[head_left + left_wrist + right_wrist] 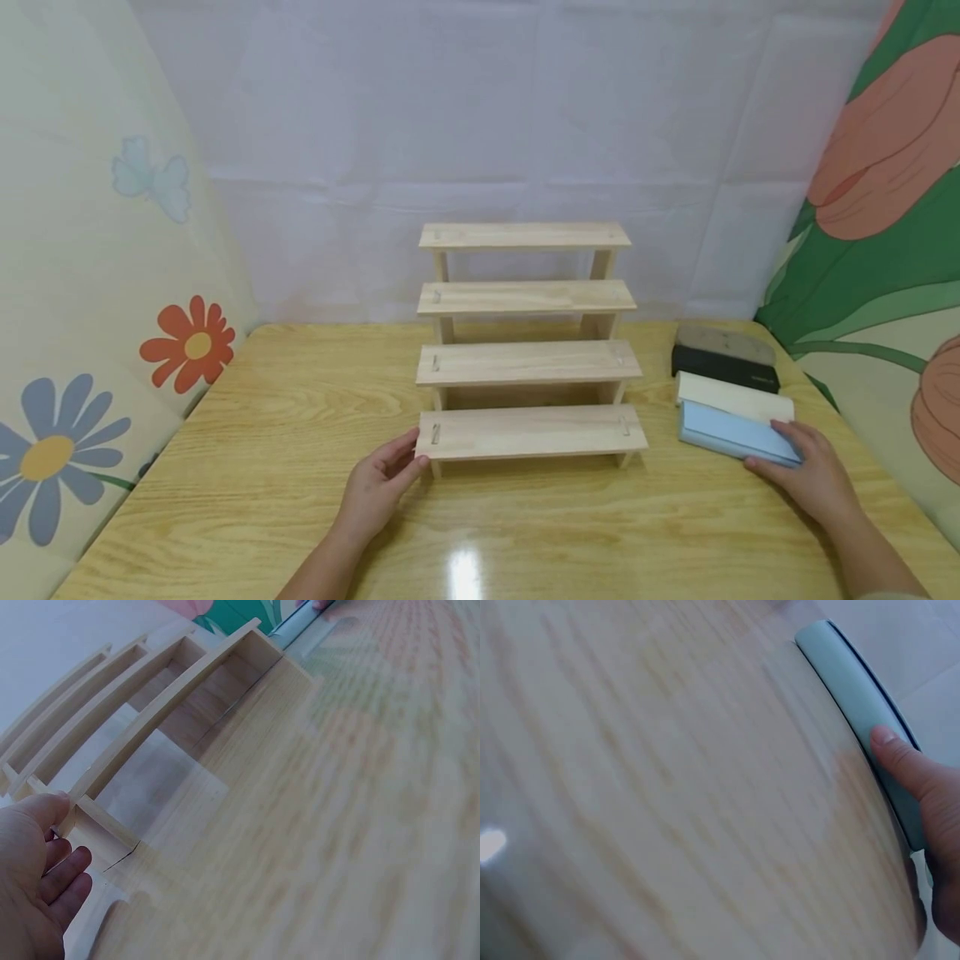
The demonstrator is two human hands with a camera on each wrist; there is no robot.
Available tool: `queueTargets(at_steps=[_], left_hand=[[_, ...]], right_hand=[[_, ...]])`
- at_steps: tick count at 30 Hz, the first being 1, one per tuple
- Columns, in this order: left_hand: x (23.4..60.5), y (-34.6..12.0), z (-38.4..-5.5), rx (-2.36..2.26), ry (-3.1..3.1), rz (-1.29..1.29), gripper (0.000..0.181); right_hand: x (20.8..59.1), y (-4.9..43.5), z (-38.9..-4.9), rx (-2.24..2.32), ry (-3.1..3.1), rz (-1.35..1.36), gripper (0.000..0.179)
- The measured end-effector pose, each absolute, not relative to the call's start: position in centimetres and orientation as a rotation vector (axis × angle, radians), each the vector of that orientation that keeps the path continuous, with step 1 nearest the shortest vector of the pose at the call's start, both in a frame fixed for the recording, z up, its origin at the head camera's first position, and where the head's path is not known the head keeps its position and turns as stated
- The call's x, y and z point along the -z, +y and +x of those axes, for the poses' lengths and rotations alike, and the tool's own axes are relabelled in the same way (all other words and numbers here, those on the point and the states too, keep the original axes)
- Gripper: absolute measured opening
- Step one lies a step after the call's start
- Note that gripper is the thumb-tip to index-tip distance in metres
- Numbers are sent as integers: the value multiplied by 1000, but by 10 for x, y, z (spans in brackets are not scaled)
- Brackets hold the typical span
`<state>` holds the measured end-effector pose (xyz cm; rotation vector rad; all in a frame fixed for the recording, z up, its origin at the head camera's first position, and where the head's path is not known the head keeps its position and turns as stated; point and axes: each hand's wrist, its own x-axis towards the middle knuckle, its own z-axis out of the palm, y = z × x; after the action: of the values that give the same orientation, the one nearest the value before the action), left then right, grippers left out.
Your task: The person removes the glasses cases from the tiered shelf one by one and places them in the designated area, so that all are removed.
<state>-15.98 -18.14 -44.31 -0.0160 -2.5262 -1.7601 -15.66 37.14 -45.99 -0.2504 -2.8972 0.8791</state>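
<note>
A pale wooden step shelf [531,362] with several tiers stands mid-table. My left hand [378,483] pinches the left end of its lowest board [532,432], thumb at the front corner; in the left wrist view the thumb [46,808] meets the board's end and the other fingers curl below. On the right, my right hand [813,475] grips the near right end of a light blue eyeglass case [735,432] lying on the table. The right wrist view shows the thumb [900,757] along the blue case's [847,682] near side, the other fingers mostly hidden.
Behind the blue case lie a white case [731,398], a black case [720,369] and a grey-brown case [723,343] in a row. The wood-grain table [300,400] meets a white cloth backdrop [487,108], with flower-printed cloth [877,367] on both sides.
</note>
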Motion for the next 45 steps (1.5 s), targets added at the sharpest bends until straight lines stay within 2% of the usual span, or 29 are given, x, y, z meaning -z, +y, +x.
queueTargets(at_steps=[45], left_hand=[[444,-184,-161,1790,-2526,-10,48]], right_hand=[[454,390,-158,-986,-2867,-419,94]])
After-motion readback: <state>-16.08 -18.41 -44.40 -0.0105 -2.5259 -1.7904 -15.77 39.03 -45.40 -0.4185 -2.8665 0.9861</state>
